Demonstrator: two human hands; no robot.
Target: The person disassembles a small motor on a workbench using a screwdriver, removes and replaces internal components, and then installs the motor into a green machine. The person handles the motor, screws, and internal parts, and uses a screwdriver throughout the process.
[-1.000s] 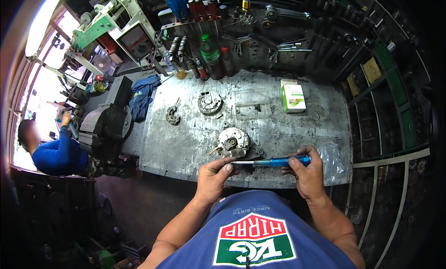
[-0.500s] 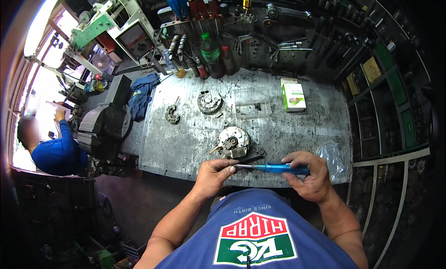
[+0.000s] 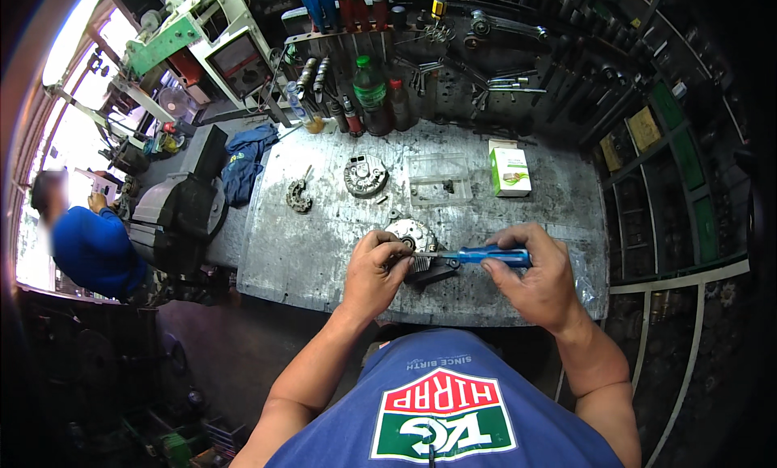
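Note:
My right hand (image 3: pixel 536 275) is closed round the blue handle of a screwdriver (image 3: pixel 495 256), its shaft pointing left. At the shaft's tip my left hand (image 3: pixel 374 272) pinches with thumb and fingers; whether it grips the tip or a small part there is hidden. Just beyond my hands lies a round metal alternator part (image 3: pixel 411 232), partly covered by my left hand. A dark flat piece (image 3: pixel 434 274) rests beside it under the screwdriver.
Farther back on the metal bench (image 3: pixel 299 258) are a round alternator housing (image 3: pixel 365 177), a curved part (image 3: pixel 299 194), a clear plastic tray (image 3: pixel 438 180) and a green-white box (image 3: pixel 509 169). Bottles (image 3: pixel 370 92) stand behind. A bench vise (image 3: pixel 182 209) and a person in blue (image 3: pixel 95 245) are at left.
Both my hands and the screwdriver have moved up and away from me, now over the near side of the alternator part. The person at left has shifted slightly.

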